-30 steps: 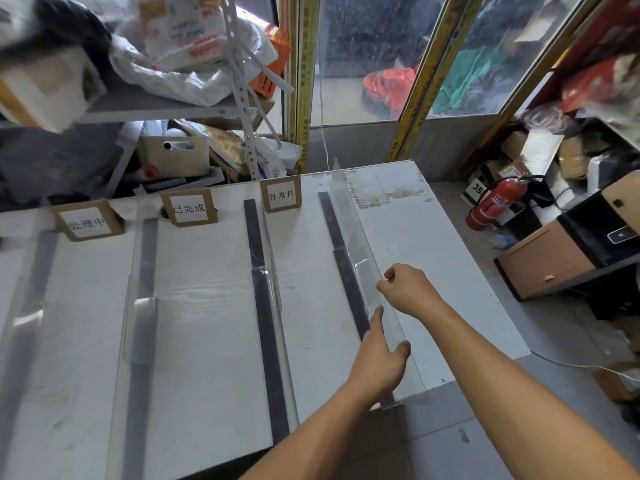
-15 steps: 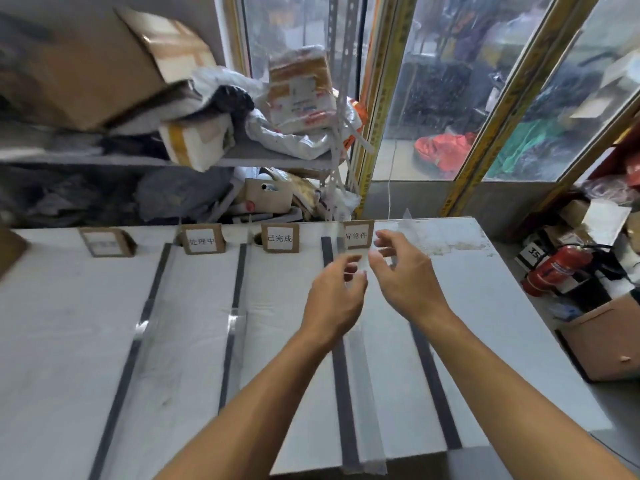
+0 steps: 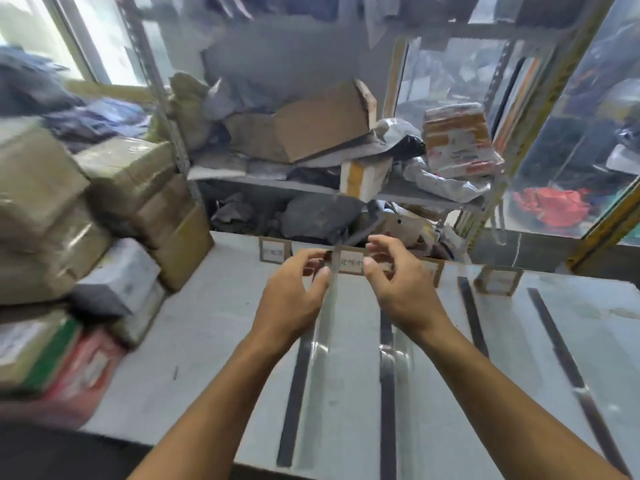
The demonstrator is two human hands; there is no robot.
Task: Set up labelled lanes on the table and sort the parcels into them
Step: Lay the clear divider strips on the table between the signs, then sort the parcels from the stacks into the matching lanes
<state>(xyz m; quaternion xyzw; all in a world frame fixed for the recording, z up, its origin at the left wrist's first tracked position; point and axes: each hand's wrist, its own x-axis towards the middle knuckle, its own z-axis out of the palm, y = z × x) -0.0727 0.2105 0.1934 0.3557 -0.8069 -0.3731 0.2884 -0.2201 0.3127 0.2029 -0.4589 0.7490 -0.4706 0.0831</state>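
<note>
The white table [image 3: 207, 323] carries several dark tape strips [image 3: 292, 393] running front to back, with clear upright dividers [image 3: 325, 323] standing along them. Cardboard label cards [image 3: 272, 252] stand at the far edge, and one [image 3: 349, 263] shows between my hands. My left hand [image 3: 294, 292] and my right hand [image 3: 398, 289] hover side by side above the lanes, fingers loosely curled, either side of a divider's top edge. Neither hand visibly holds anything. A stack of taped brown and white parcels [image 3: 121, 188] sits at the table's left end.
A metal shelf [image 3: 311, 188] crammed with boxes and grey mailer bags stands right behind the table. Glass panels with yellow frames [image 3: 588, 220] close off the back right. The image is motion-blurred.
My hands left the rightmost divider and came together over lanes further left. The view swung left and up, bringing the parcel stack into sight.
</note>
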